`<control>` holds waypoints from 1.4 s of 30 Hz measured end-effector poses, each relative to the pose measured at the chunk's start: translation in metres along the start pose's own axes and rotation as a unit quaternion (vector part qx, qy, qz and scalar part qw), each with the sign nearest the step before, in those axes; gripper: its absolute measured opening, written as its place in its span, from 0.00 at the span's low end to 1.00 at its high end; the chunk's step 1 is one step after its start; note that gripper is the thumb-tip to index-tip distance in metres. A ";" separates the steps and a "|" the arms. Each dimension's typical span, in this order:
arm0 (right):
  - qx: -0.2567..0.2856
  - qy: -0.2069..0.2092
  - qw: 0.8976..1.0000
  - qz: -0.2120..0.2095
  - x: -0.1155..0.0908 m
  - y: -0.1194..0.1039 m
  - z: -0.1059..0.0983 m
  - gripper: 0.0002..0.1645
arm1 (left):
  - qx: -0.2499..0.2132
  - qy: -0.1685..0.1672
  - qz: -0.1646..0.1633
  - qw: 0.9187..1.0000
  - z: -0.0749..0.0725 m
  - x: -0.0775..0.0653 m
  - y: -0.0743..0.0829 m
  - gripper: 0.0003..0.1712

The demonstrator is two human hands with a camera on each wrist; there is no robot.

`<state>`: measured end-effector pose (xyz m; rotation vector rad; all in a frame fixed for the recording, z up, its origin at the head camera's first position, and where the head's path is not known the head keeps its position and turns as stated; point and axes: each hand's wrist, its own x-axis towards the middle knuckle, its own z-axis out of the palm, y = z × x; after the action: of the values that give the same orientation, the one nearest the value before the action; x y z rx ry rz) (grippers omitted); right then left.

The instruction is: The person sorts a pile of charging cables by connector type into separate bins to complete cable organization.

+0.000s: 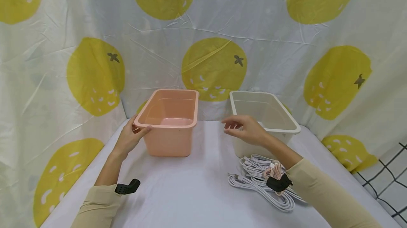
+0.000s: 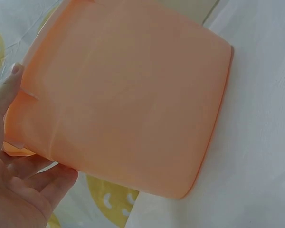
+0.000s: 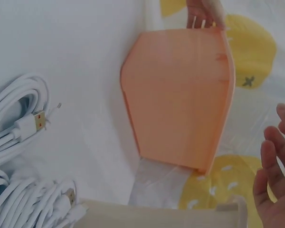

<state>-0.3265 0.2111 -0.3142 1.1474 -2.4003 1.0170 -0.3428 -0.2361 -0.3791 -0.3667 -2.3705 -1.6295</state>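
Note:
My left hand [image 1: 127, 140] grips the near left corner of a peach plastic bin [image 1: 168, 142], its thumb over the rim. In the left wrist view, the fingers of this hand [image 2: 26, 187] sit at the side of the bin, under its rim. My right hand [image 1: 246, 129] hovers at the near left corner of a cream plastic bin [image 1: 241, 147], fingers loosely bent around nothing. Below it lie several coiled white cables [image 1: 254, 187], with a pinkish cable bundle [image 1: 273, 172] on top. A gold USB plug [image 3: 40, 120] shows on one white coil.
Both bins stand side by side on a white-covered table [image 1: 190, 199], a gap between them. A lemon-print curtain [image 1: 152, 54] hangs right behind. At the far right is a black wire grid [image 1: 386, 175]. Each forearm wears a black wrist camera.

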 end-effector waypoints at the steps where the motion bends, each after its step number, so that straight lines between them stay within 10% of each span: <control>1: -0.001 0.002 1.000 0.000 -0.003 0.002 -0.001 0.13 | 0.000 0.000 0.001 1.000 0.000 0.000 0.000 0.54; 42: -0.083 0.042 0.994 0.052 -0.163 0.038 -0.039 0.14 | 0.001 0.002 -0.003 1.000 0.001 0.001 -0.002 0.53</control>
<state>-0.2526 0.3462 -0.3900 0.9147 -2.4460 0.8593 -0.3443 -0.2357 -0.3805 -0.3562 -2.3716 -1.6291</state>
